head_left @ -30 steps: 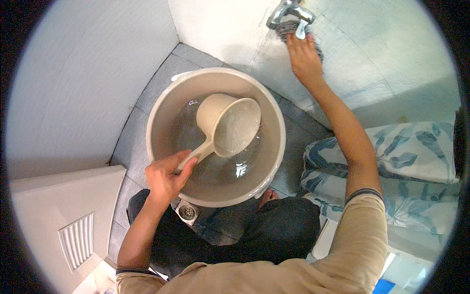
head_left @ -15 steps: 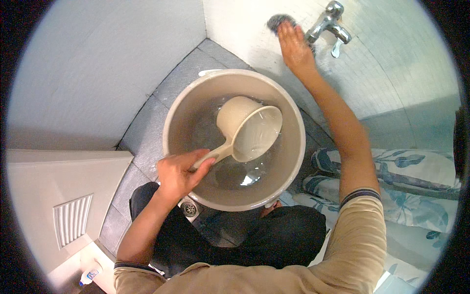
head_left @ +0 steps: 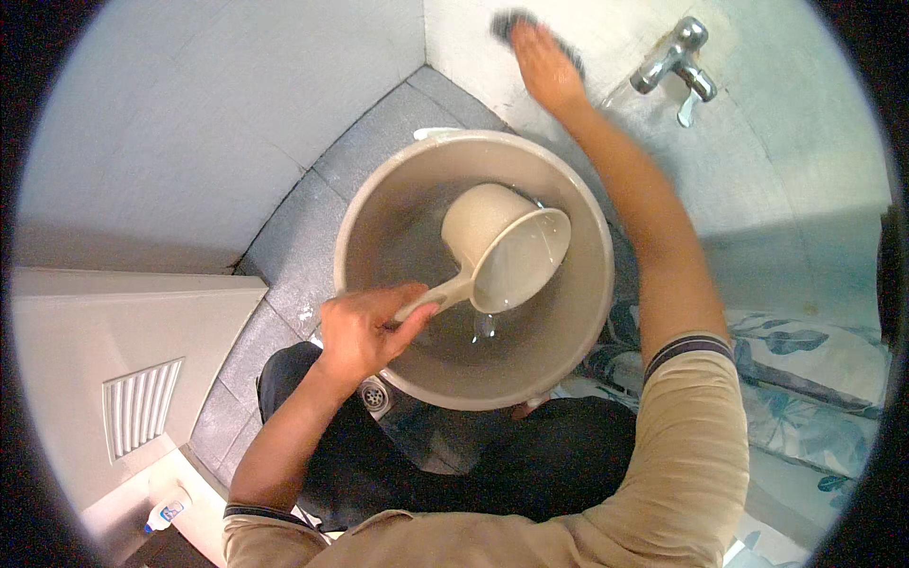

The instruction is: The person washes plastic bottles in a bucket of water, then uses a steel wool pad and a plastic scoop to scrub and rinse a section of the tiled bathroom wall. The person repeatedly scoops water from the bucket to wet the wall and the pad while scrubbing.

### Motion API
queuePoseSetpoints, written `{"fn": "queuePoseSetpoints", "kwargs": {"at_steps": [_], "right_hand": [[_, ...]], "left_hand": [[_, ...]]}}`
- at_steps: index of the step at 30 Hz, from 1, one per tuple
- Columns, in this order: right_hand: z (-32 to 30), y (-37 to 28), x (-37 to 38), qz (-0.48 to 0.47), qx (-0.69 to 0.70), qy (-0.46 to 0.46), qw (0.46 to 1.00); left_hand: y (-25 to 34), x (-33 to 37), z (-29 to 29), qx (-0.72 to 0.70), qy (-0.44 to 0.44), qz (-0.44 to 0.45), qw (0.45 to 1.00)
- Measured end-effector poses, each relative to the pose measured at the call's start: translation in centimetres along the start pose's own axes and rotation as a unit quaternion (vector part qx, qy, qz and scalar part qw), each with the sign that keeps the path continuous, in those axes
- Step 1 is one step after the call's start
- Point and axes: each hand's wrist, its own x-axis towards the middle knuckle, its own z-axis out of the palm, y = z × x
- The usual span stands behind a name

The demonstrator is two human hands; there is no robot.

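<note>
My left hand (head_left: 365, 331) is closed round the handle of a beige water dipper (head_left: 488, 227). The dipper is tilted inside a large beige bucket (head_left: 355, 218), its mouth facing right, with some water in it. Water also lies at the bottom of the bucket. Up on the white wall, my right hand (head_left: 549, 71) presses a dark grey scrubbing pad (head_left: 512, 23) flat against the surface. Most of the pad is under my fingers, and it is blurred. To the right of this hand is a chrome tap (head_left: 674, 59) with a small lever.
Grey floor tiles (head_left: 294, 222) run along the wall corner. A floor drain (head_left: 373, 396) lies by my left leg. At left stands a pale door (head_left: 62, 350) with a vent; a small bottle (head_left: 163, 516) is below it. A leaf-patterned curtain (head_left: 795, 346) hangs at right.
My right hand has slid the pad left and slightly up along the wall, away from the tap. My left hand still holds the dipper in the bucket. The whole view has shifted a little.
</note>
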Motion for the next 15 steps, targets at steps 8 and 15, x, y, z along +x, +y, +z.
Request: {"fn": "queuePoseSetpoints", "kwargs": {"at_steps": [8, 15], "right_hand": [[-6.7, 0.0, -15.5, 0.117, 0.239, -0.372, 0.889], [-24.0, 15.3, -18.3, 0.130, -0.117, -0.133, 0.976]], "left_hand": [[-0.9, -0.3, 0.1, 0.003, -0.002, 0.033, 0.999], [-0.6, -0.3, 0.6, -0.021, 0.030, 0.030, 0.999]]}}
